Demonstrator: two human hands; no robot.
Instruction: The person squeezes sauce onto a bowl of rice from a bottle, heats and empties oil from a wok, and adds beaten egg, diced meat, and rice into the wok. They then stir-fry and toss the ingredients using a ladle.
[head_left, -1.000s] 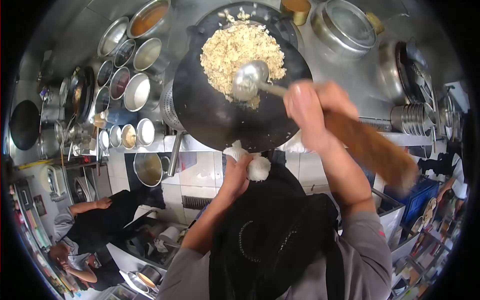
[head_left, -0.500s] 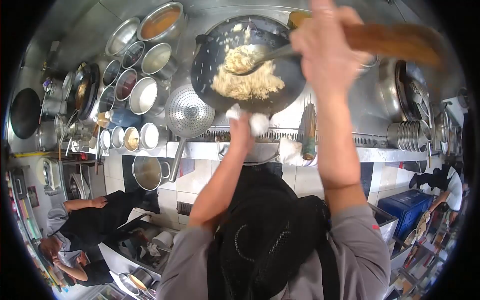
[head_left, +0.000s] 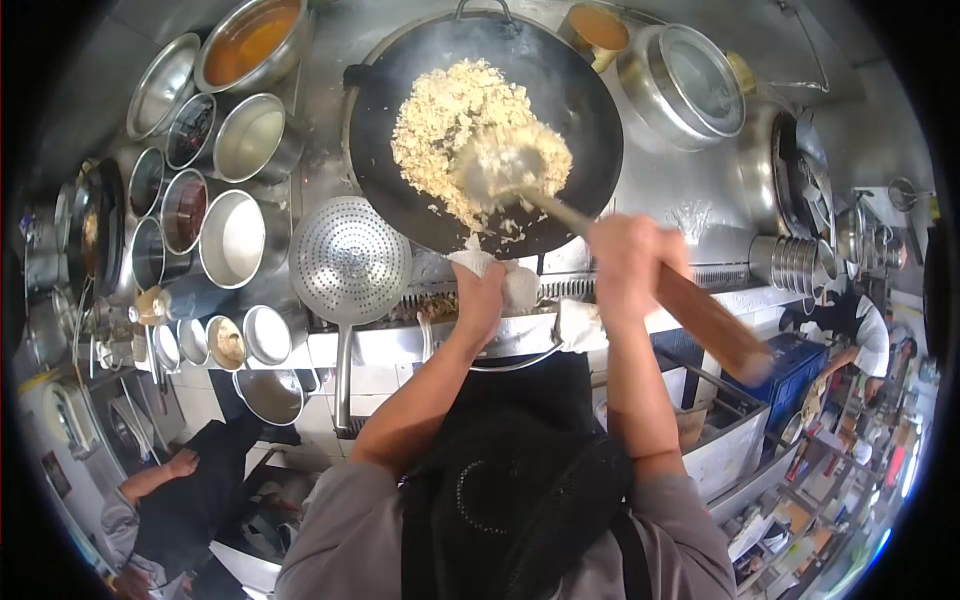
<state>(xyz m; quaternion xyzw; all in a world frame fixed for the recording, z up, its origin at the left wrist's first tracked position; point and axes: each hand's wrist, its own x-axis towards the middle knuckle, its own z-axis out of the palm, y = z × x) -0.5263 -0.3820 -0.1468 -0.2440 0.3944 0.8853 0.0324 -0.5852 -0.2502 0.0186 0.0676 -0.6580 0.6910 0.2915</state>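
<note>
Fried rice (head_left: pixel 445 120) lies in a large black wok (head_left: pixel 585 110) with faint steam above it. My left hand (head_left: pixel 480 300) is closed round a white cloth (head_left: pixel 520 287) at the wok's near rim. My right hand (head_left: pixel 632 262) is wrapped round the long handle of a ladle, whose wooden end (head_left: pixel 712 325) points down to the right. The ladle's bowl (head_left: pixel 500 168) is blurred and rests in or just over the rice, with some rice in it.
A perforated strainer (head_left: pixel 350 255) lies left of the wok. Metal pots of ingredients (head_left: pixel 232 240) stand further left. A lidded pot (head_left: pixel 690 85) and stacked cups (head_left: pixel 790 265) are at the right. Two other people (head_left: pixel 205 500) (head_left: pixel 862 335) are at the lower sides.
The wok, tilted and lifted half a second ago, sits lower and flatter. My right hand and the ladle have come down from above it. The tossed rice is back in the wok.
</note>
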